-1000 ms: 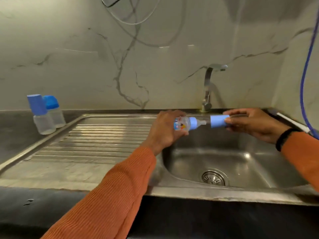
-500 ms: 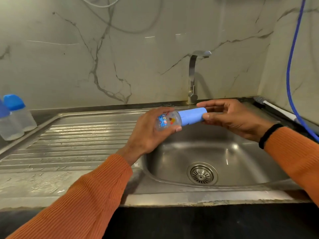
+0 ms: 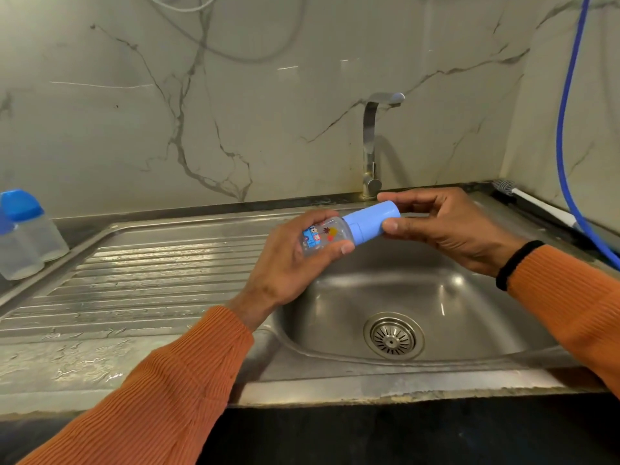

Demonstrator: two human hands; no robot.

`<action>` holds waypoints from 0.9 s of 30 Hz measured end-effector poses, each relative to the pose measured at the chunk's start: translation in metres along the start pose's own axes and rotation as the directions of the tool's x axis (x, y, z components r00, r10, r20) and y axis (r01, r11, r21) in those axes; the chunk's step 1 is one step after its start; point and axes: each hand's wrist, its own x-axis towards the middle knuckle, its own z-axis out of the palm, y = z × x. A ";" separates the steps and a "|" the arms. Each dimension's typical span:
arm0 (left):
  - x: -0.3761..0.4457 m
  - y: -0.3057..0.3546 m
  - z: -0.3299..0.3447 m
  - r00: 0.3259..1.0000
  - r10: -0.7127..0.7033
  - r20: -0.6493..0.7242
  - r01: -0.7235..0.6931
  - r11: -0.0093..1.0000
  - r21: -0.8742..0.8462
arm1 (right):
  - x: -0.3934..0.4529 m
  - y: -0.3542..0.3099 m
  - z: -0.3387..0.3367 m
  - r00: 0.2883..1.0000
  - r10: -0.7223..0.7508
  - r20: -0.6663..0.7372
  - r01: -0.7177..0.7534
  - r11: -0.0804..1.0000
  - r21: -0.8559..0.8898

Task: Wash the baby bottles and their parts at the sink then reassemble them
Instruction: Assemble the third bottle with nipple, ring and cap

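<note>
A small clear baby bottle [image 3: 323, 237] with coloured prints lies sideways above the sink basin [image 3: 446, 297]. My left hand [image 3: 288, 263] grips its body, fingers curled round it. A light blue cap [image 3: 370, 223] sits over the bottle's neck, and my right hand [image 3: 446, 226] pinches that cap between thumb and fingers. Two more capped bottles [image 3: 23, 234] stand upright at the far left edge of the counter, close together.
A ribbed steel drainboard [image 3: 141, 283], wet, lies left of the basin. The tap [image 3: 372, 146] stands behind my hands. The drain strainer [image 3: 393, 335] is at the basin bottom. A white-handled brush [image 3: 536, 204] and a blue hose [image 3: 567, 129] are at the right.
My right hand brought the blue cap leftward and pushed it over the teat onto the bottle; cap and bottle were apart a second ago. The view has shifted right and down.
</note>
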 end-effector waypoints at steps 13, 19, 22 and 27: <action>0.000 0.006 0.001 0.999 -0.020 -0.043 0.023 0.997 0.078 | 0.004 0.006 0.021 0.994 0.090 -0.062 -0.078 0.982 0.171; 0.000 -0.001 -0.007 0.994 -0.030 0.109 -0.001 0.962 0.274 | -0.004 0.004 0.034 0.986 0.099 -0.130 -0.080 0.986 0.149; -0.001 -0.004 -0.002 0.993 -0.092 0.079 0.083 0.990 0.113 | -0.007 0.001 0.038 0.987 0.112 -0.115 -0.094 0.984 0.148; 0.002 -0.001 -0.004 0.969 -0.228 0.090 0.243 0.942 -0.229 | -0.006 -0.004 0.049 0.989 0.135 -0.058 -0.131 0.989 0.071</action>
